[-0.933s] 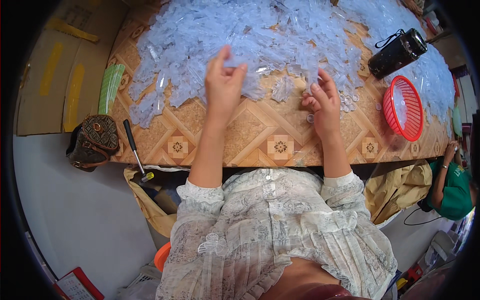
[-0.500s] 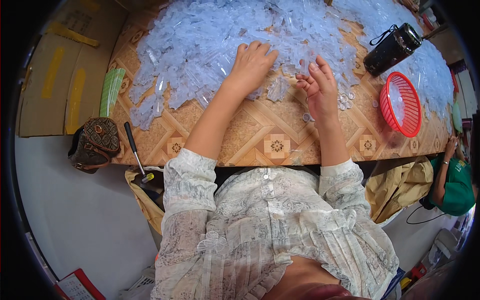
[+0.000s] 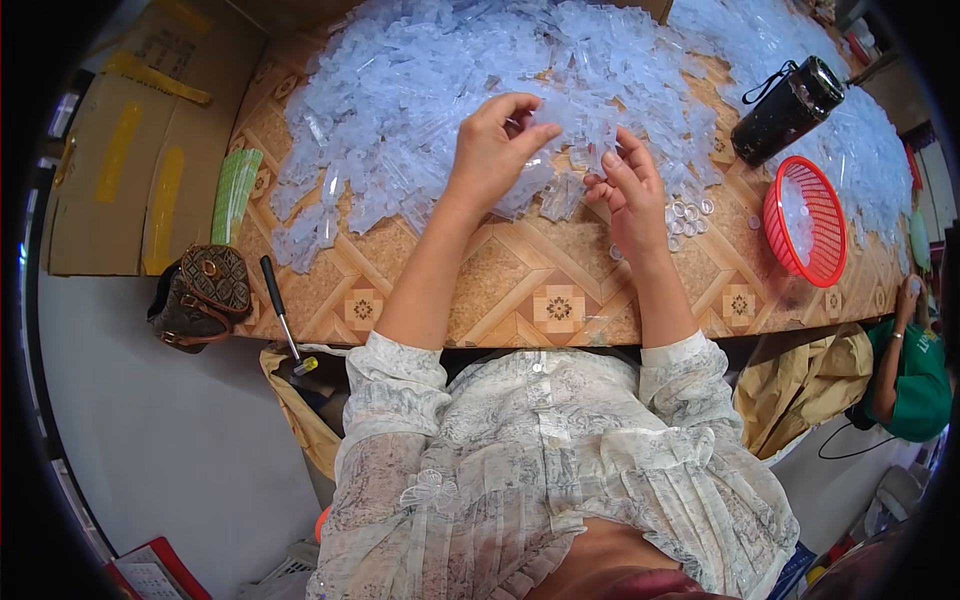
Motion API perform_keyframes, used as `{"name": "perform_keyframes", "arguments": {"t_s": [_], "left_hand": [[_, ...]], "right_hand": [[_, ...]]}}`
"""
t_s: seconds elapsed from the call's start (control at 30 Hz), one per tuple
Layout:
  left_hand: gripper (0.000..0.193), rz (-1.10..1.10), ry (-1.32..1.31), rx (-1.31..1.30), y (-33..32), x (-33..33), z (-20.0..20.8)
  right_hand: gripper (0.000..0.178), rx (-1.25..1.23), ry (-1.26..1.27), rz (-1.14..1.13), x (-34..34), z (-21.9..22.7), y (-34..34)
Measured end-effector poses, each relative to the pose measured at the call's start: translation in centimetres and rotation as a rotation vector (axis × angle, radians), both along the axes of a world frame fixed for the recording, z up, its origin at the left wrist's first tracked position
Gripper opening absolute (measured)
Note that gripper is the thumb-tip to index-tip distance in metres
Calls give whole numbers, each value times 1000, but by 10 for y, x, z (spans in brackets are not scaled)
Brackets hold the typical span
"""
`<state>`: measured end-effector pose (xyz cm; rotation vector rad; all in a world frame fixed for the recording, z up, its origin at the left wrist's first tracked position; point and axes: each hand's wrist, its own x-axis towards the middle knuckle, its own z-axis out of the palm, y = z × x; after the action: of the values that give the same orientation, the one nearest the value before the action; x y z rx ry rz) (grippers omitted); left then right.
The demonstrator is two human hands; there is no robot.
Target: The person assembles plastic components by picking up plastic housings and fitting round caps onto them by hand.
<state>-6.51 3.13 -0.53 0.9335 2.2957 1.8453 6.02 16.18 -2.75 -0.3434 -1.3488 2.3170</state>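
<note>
My left hand is raised over the near edge of a big heap of clear plastic pieces. Its thumb and fingers close on a thin clear plastic piece, hard to tell from the heap behind. To its right, my right hand is held palm up with curled fingers, thumb near the forefinger. Something see-through seems to be at its fingertips, but it blends into the pile. Beside the right wrist lie several small round clear caps. A few flat clear pieces rest on the patterned table between my hands.
At the right stand a red plastic basket holding clear pieces and a black flask. On the left are a cardboard box, a brown handbag, a hammer and a green-striped sheet. Another person's green sleeve shows far right.
My left hand has lifted from the heap, turned and closed its fingers on a clear piece. My right hand stays nearly in place. The whole view has shifted slightly.
</note>
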Motion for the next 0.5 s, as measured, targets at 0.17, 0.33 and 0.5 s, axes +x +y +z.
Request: {"name": "perform_keyframes", "arguments": {"t_s": [0.17,0.33,0.5], "left_hand": [[32,46,113,-27,5,28,-1],[31,-180,-608,306,3,31,-4],[29,-173,-753,404,-7,27,-12]], "right_hand": [[53,72,-19,1,-2,-1,-5],[47,29,-50,27,-2,-6,0],[46,-109,1,168,0,-5,-1]]}}
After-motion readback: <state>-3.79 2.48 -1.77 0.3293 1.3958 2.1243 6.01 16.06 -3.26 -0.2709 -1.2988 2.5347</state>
